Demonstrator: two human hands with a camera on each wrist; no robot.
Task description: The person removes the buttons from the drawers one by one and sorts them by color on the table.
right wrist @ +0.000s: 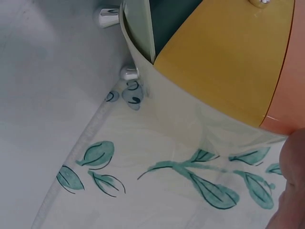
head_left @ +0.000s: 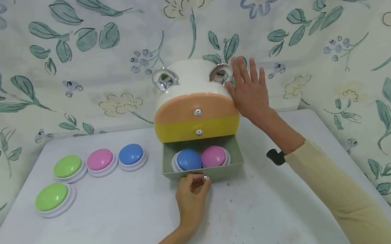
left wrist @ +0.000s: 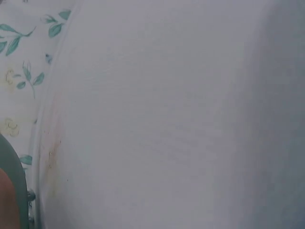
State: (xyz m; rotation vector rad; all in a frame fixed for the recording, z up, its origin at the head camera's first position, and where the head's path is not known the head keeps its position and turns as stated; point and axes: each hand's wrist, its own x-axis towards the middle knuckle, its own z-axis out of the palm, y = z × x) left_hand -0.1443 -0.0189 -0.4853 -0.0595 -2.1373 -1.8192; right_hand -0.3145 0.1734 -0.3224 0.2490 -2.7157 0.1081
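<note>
A small rounded cabinet with a white top [head_left: 193, 75] stands at the back of the table, its orange drawer [head_left: 174, 109] and yellow drawer [head_left: 174, 132] closed. Below them the green drawer [head_left: 227, 172] is pulled out. Inside it sit a blue push button [head_left: 188, 159] and a pink push button [head_left: 213, 156], side by side on white bases. My left hand [head_left: 190, 200] pinches the drawer's silver knob [head_left: 205, 178] between thumb and fingers. With fingers straight and upward, my right hand [head_left: 250, 91] lies along the cabinet's right side; its edge also shows in the right wrist view.
On the left of the white table [head_left: 120, 229] are two green buttons [head_left: 67, 166] [head_left: 52, 197], a pink button [head_left: 100, 159] and a blue button [head_left: 131, 154]. Floral cloth [head_left: 112, 66] hangs close behind the cabinet. Two shiny ring-shaped parts [head_left: 165, 78] stick out near its top.
</note>
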